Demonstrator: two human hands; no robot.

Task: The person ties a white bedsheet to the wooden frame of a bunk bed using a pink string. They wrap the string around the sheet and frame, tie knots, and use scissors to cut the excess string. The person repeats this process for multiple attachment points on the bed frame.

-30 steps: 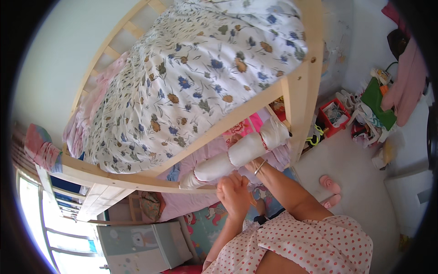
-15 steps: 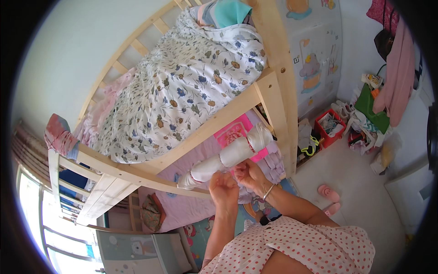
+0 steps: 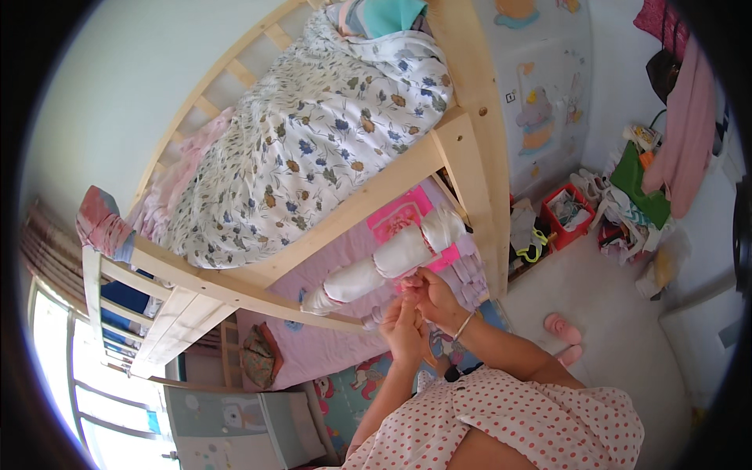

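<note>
Both hands up at the white padded roll (image 3: 392, 262) wrapped round the lower rail of the wooden bunk bed (image 3: 368, 196). Left hand (image 3: 401, 333) just under the roll's near end, fingers bunched together, seemingly pinching something small; what exactly, too small to tell. Right hand (image 3: 431, 296) touching the left from above, fingertips right against the padding near a reddish tie, fingers curled, grip unclear. Roll lying directly above and ahead of both hands, slanting up and away toward the bed post beyond the right hand.

Risk from here, as a judgement: tie slipping from pinched fingertips, padding loosening and sagging off the rail. Working overhead at arm's reach, poor sight of the knot likely. Flowered quilt (image 3: 313, 133) overhead on the top bunk, pink slippers (image 3: 565, 335) on the floor, right of the hands.
</note>
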